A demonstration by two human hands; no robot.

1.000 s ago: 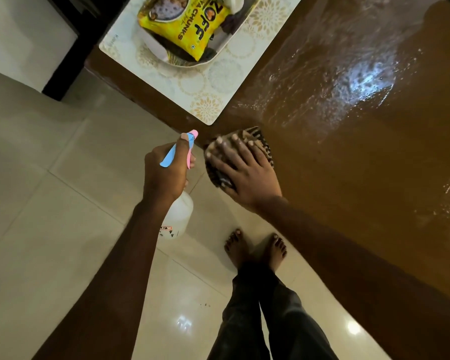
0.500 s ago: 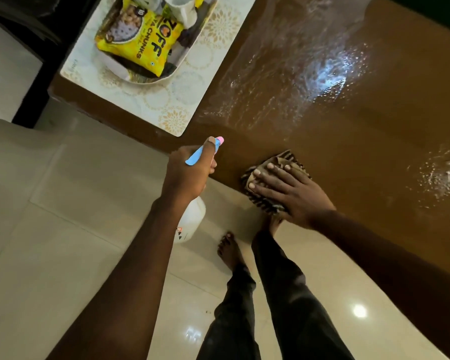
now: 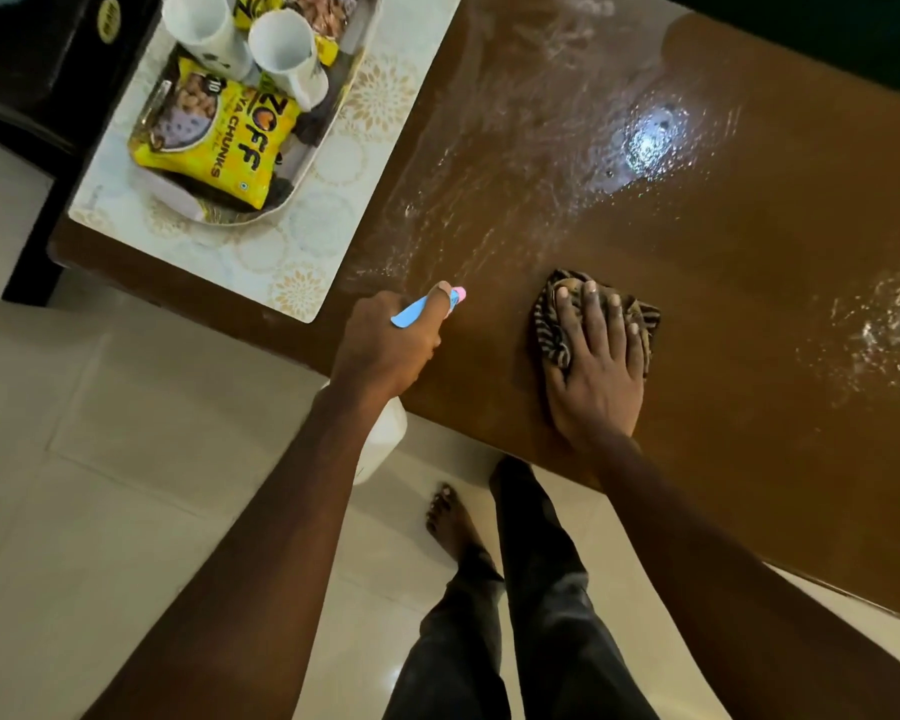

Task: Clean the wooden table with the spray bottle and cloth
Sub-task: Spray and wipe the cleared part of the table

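Two hands are at work, each on one tool. The left hand is closed around the neck of the spray bottle, with one finger lying along the top of the pink-tipped head and the blue trigger showing beside it. The nozzle points out over the near edge of the table, while the white body hangs below the wrist, off the table and above the floor. The bottle looks like thin, light plastic. How much liquid it holds cannot be told, so its weight is a guess. The neck under the trigger is the natural place to hold it, and a wet hand could slip there.

The right hand lies flat on the cloth, its fingers spread and straight, pressing the cloth down rather than clutching it. The striped cloth is bunched, soft and limp, and sits near the table's front edge. It will probably slide easily on the glossy top, so a flat palm should control it better than a pinch.

Wet streaks shine on the wood beyond the hands, and more show at the right.

At the far left corner a patterned placemat carries a tray. In the tray lie a yellow snack packet and two white mugs tipped on their sides, which look empty from here. Another packet is partly cut off at the top.
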